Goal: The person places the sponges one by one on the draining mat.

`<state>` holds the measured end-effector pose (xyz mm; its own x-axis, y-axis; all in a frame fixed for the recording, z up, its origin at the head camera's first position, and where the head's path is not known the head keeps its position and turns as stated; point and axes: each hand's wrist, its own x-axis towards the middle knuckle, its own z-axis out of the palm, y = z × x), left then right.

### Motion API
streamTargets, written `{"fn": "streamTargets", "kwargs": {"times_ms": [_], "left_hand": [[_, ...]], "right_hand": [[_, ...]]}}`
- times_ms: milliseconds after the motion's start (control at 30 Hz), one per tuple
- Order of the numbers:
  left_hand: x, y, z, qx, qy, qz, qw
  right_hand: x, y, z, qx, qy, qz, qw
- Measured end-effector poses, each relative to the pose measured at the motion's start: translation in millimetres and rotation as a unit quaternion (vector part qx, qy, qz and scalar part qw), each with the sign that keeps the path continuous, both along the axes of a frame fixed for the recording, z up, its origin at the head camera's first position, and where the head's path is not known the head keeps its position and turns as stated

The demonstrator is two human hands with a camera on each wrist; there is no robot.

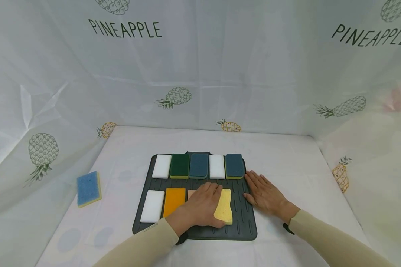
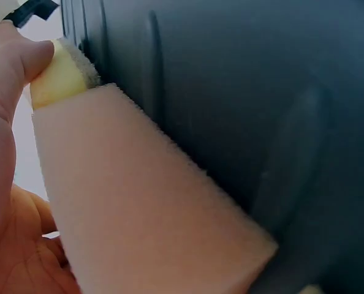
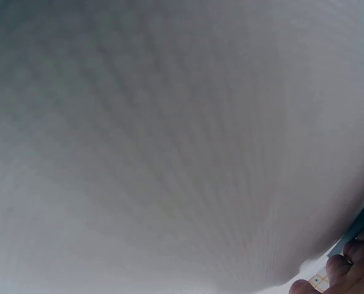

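My left hand point(image 1: 204, 205) is over the front row of a dark ridged mat point(image 1: 242, 222), gripping a yellow sponge point(image 1: 224, 207) with the thumb at its near end and fingers toward its far end. The left wrist view shows the thumb against that sponge, low over the mat. Beside it lies a pinkish-beige sponge point(image 2: 139, 190), mostly covered by the hand in the head view. Farther left in this row are an orange sponge point(image 1: 174, 200) and a white sponge point(image 1: 152, 205). My right hand point(image 1: 265, 194) rests flat on the table, fingertips at the mat's right edge.
Along the mat's back stand a white sponge point(image 1: 162, 166), a dark green scouring sponge point(image 1: 179, 165), a blue-grey one point(image 1: 198, 165), another white one point(image 1: 217, 167) and another blue-grey one point(image 1: 234, 165). A blue-and-yellow sponge point(image 1: 88, 188) lies on the table's left. Pineapple-print sheeting point(image 1: 254, 74) surrounds the table.
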<state>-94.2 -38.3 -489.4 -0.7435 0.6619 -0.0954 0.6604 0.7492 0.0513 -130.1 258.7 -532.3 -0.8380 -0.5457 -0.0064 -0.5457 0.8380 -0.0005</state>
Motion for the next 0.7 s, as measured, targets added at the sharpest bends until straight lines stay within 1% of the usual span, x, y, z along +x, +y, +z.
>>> {"fn": "streamTargets", "kwargs": {"times_ms": [167, 400, 700], "left_hand": [[-0.6, -1.8, -3.4, -0.004, -0.01, 0.003, 0.9999], [-0.3, -2.2, -0.9, -0.012, -0.022, 0.008, 0.9996], [-1.5, -2.1, -2.9, -0.01, -0.031, 0.015, 0.9994]], "right_hand": [[0.5, 0.0, 0.3, -0.001, -0.001, -0.002, 1.0], [1.7, -0.1, 0.1, 0.003, -0.001, -0.004, 1.0], [2.0, -0.4, 0.7, 0.005, 0.0, -0.006, 1.0]]}}
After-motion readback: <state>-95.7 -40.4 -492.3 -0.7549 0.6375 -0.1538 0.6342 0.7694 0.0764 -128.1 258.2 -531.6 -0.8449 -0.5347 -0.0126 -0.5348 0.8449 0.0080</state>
